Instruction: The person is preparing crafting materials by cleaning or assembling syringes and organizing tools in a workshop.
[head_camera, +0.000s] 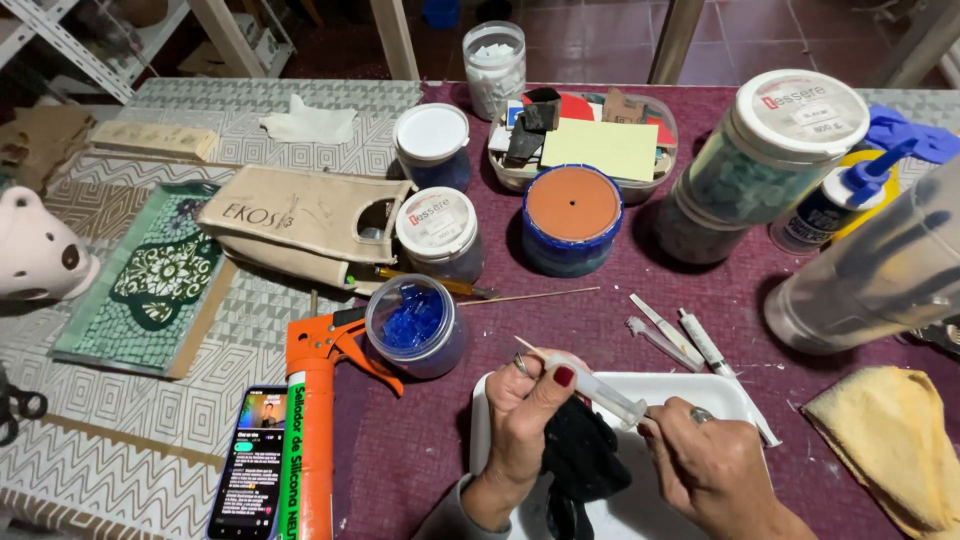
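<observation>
My left hand (525, 420) grips the barrel of a clear plastic syringe (600, 390) near its pointed tip, and a black cloth (582, 458) is bunched under the same hand. My right hand (712, 462) holds the plunger end of the syringe. Both hands hover over a white tray (700, 388) on the maroon tablecloth (420, 450). Just left of my left hand stands an open clear jar of blue glass pieces (414, 322). Three more syringes (672, 335) lie on the cloth beyond the tray.
An orange caulking gun with a sealant tube (310, 420) and a lit phone (250, 462) lie at the left. Lidded jars (440, 230), a blue tub with an orange lid (572, 215), a box of scraps (600, 145), a glue bottle (835, 205), a yellow cloth (890, 440) and a green mosaic panel (150, 280) surround them.
</observation>
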